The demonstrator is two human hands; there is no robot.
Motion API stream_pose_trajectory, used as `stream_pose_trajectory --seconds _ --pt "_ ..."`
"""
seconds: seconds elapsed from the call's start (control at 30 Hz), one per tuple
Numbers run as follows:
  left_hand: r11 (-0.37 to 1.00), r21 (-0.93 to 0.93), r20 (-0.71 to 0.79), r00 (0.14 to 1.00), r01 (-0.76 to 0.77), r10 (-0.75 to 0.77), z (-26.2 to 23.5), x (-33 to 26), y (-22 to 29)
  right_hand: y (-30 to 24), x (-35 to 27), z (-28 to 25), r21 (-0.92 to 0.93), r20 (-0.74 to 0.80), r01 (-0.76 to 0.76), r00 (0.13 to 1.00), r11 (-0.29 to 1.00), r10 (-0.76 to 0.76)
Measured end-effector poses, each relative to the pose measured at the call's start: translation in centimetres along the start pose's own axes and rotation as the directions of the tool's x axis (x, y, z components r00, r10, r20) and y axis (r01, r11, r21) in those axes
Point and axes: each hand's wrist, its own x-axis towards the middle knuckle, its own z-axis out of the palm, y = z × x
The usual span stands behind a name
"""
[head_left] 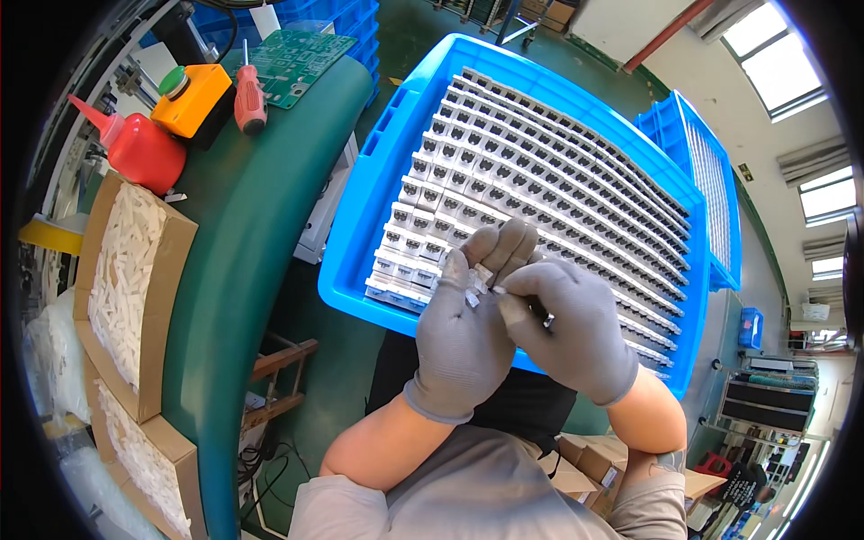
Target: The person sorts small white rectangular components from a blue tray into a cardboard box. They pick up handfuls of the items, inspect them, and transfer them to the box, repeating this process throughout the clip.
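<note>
My left hand [463,346], in a grey glove, is cupped palm up over the near part of the blue tray. Several small white pieces [477,292] rest in its palm and against its fingers. My right hand [571,324], also gloved, is closed in a pinch right beside that palm. At its thumb and fingertip sits a small white piece, partly hidden. A small shiny metal bit [548,320] shows among its curled fingers. Under both hands, the blue tray [360,202] holds many rows of white blocks [540,162] with black openings.
On the green bench [216,270] at left stand cardboard boxes of white pieces [130,279], a red bottle [148,153], an orange box with a green button [193,99], a screwdriver [249,103] and green circuit boards [297,63]. Another filled blue tray [675,135] stands beyond at right.
</note>
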Motion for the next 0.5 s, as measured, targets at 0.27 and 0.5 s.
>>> stream_pose_trajectory --seconds 0.27,0.5 --pt "0.965 0.062 -0.036 0.966 -0.253 0.255 0.6 1.8 5.0 3.3 1.2 -1.4 0.165 -0.122 -0.139 0.98 0.976 0.16" --pt "0.949 0.077 0.008 0.952 -0.305 0.305 -0.1 2.5 6.4 6.5 1.1 1.1 -0.119 0.067 -0.209 0.974 0.971 0.218"
